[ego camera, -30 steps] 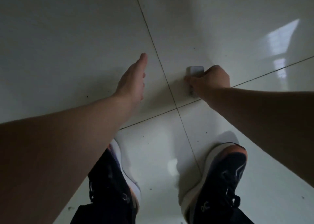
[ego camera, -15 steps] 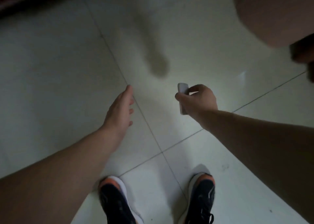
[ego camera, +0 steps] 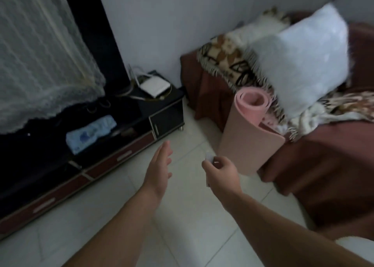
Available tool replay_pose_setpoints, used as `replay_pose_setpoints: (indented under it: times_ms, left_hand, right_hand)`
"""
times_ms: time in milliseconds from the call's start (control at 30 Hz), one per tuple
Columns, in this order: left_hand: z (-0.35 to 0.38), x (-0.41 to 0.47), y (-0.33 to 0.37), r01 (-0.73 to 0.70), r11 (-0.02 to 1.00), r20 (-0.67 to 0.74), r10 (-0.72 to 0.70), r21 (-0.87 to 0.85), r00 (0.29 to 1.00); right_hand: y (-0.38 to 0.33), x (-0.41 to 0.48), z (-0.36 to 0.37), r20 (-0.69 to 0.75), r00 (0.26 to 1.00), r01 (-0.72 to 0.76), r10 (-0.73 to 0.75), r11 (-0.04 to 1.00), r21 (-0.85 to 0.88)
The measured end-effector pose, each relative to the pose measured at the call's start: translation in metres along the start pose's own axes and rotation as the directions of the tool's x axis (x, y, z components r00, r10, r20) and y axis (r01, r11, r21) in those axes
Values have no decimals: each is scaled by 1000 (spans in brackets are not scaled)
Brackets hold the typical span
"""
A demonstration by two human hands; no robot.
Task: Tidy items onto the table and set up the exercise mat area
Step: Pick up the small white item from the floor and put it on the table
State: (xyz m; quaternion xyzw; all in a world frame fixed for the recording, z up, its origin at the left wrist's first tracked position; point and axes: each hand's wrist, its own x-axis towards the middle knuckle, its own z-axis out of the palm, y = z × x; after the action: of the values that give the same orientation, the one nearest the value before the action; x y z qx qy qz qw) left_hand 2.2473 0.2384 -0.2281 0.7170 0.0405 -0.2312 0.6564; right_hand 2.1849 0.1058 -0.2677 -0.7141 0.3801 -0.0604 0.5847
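Underfoot, pale tiled floor (ego camera: 113, 216) fills the middle and near part of the view. A sofa (ego camera: 323, 165) under a maroon cover takes the right side, and a low dark surface (ego camera: 125, 112) with red-brown drawer fronts runs along the left. A lace cloth (ego camera: 40, 54) hangs over something tall and dark at the surface's back edge. On the sofa a white pillow (ego camera: 303, 60) leans on a brown patterned blanket (ego camera: 224, 58). The pink mat (ego camera: 249, 137), rolled, stands on end on the floor against the sofa's near left corner, its top touching the blanket's fringe. A blue pack (ego camera: 91, 133) lies near the surface's front edge, and a white box (ego camera: 154, 85) with cables sits at its far right corner. The left grip (ego camera: 159, 171) hangs over the floor with fingers straight and slightly spread, holding nothing. The right grip (ego camera: 221, 173), just beside it, is curled and pinches a small white thing (ego camera: 208, 157), too blurred to identify.
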Motion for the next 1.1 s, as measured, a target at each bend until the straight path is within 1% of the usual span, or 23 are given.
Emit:
replay_pose_setpoints:
  times_ms: [67, 167, 233, 333, 400, 500, 600, 667, 700, 733, 833, 1000, 1100]
  left_hand:
    - [7, -27, 35, -37, 999, 37, 37, 3, 999]
    - [18, -63, 71, -76, 997, 86, 77, -16, 993]
    - [26, -82, 86, -71, 997, 160, 75, -30, 984]
    - [35, -106, 101, -124, 992, 302, 122, -13, 945]
    - [40, -120, 108, -130, 991, 386, 126, -15, 914]
    - [40, -142, 103, -103, 994, 485, 74, 34, 872]
    - [50, -165, 94, -95, 992, 530, 36, 84, 847]
    - [66, -195, 89, -56, 995, 577, -1, 81, 816]
    - [76, -211, 86, -38, 996, 608, -17, 77, 793]
    - [86, -231, 83, -23, 995, 653, -48, 99, 756]
    - [120, -283, 60, -40, 985, 787, -111, 170, 606]
    - [154, -416, 33, -139, 974, 891, -98, 177, 444]
    - [166, -503, 4, -173, 966, 929, -121, 191, 350]
  right_hand:
    - [-34, -22, -23, -27, 1000, 6, -5, 999, 49]
    - [-68, -61, -55, -143, 990, 12, -4, 998, 60]
    - [-82, -86, -75, -253, 967, -3, 19, 998, 61]
    - [-91, -120, -98, -411, 911, 29, 13, 995, 95]
    - [-88, -142, -109, -480, 877, 50, 21, 990, 135]
    - [-71, -187, -121, -545, 835, 27, 83, 981, 192]
    - [-46, -236, -141, -601, 784, 3, 154, 968, 252]
    - [-28, -269, -163, -658, 726, 7, 199, 955, 296]
    - [-19, -286, -175, -687, 693, 6, 218, 951, 308]
    - [-11, -304, -188, -713, 661, 10, 235, 947, 322]
    - [13, -363, -224, -776, 563, 49, 285, 926, 375]
    - [58, -479, -268, -825, 432, 79, 365, 896, 438]
    - [92, -564, -290, -856, 318, 124, 407, 877, 464]
